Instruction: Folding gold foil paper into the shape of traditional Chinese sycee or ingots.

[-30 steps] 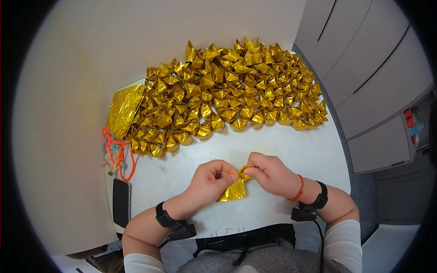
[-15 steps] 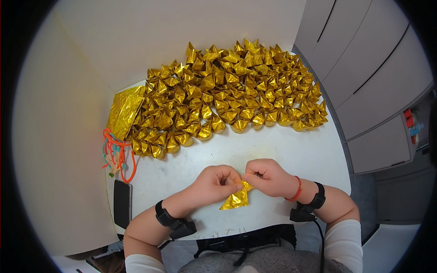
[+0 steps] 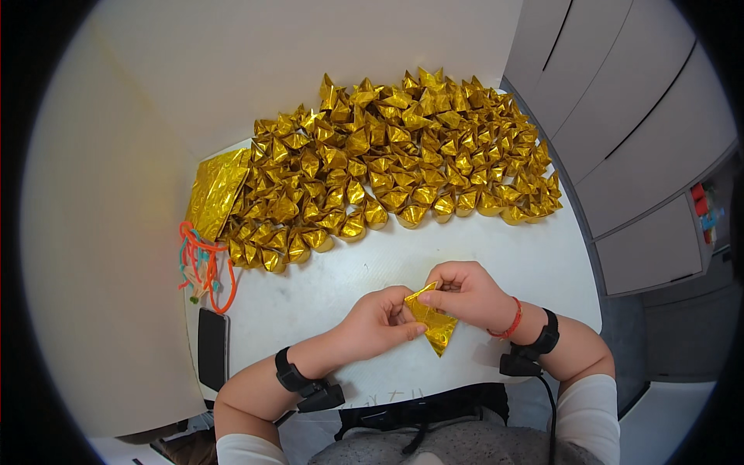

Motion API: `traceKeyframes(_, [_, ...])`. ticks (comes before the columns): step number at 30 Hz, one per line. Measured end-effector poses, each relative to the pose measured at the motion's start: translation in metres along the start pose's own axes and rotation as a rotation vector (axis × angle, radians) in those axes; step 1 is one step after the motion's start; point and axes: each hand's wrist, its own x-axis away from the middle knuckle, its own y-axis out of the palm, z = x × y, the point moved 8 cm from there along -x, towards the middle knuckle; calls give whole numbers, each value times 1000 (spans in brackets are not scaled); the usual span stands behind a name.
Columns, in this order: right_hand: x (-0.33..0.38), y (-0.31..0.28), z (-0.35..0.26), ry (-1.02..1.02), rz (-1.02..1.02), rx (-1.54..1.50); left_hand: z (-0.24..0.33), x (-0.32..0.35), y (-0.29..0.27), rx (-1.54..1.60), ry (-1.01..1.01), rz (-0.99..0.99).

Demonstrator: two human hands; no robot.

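Between both hands, above the near middle of the table, is a sheet of gold foil paper folded to a pointed shape, with one tip toward me. My left hand pinches its left edge between thumb and fingers. At its upper right edge, my right hand grips the paper with the thumb on top. The fingers behind the paper are partly hidden. Beyond the hands, many folded gold paper ingots stand packed in rows, their pointed ends up.
A stack of flat gold foil sheets lies at the table's far left. Near it are a tangle of orange and teal cords and a dark phone. The white table meets a wall; grey cabinets stand to the right.
The folded gold paper has been turned, its point now facing me and more of its face showing. My hands have moved slightly apart and shifted their grips along its edges.
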Motion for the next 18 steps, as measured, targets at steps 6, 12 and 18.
traceKeyframes(6, [-1, 0, 0, 31, -101, -53, 7, -1, 7, 187, 89, -31])
traceKeyframes(12, [-5, 3, 3, 125, -78, -130, 14, 3, -6, 201, 150, 93])
traceKeyframes(18, [-1, 3, 1, 75, -125, -4, 10, 2, -13, 158, 190, 161])
